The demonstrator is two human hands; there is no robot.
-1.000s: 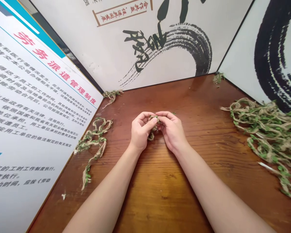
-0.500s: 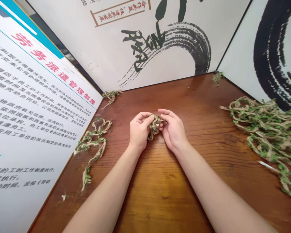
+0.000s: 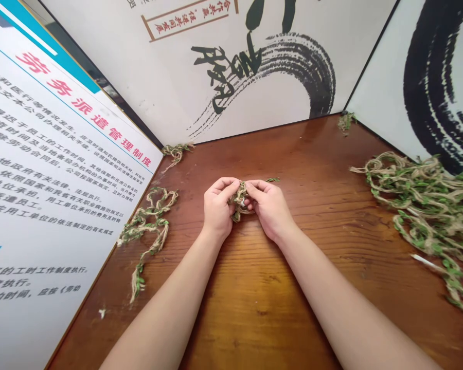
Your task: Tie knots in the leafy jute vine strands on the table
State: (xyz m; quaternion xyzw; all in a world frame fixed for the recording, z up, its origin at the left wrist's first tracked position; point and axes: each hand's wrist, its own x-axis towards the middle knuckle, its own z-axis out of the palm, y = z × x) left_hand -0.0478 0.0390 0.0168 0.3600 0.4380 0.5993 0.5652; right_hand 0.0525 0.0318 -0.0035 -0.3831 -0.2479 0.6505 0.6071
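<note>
Between my two hands is a small bunch of leafy jute twine (image 3: pixel 237 208), tan cord with green leaves, partly hidden by the fingers. My left hand (image 3: pixel 219 205) pinches its left side, thumb across the top. On the other side my right hand (image 3: pixel 269 205) is closed, its thumb and fingers on the same bunch. A bit of white shows near the right fingertips, too small to name. A short end of leafy twine (image 3: pixel 273 179) pokes out beyond the right hand.
A large heap of leafy twine (image 3: pixel 428 205) lies at the right, with a thin white stick (image 3: pixel 424 261) at its near edge. A looser tangle (image 3: pixel 150 221) lies at the left. Small clumps sit in the back corners. Upright printed panels (image 3: pixel 254 118) border the wooden table (image 3: pixel 250 308).
My right hand has closed in on the bunch; its fingers were spread more before. The leafy end beyond it has come into view. My left hand keeps its pinch, shifted slightly left.
</note>
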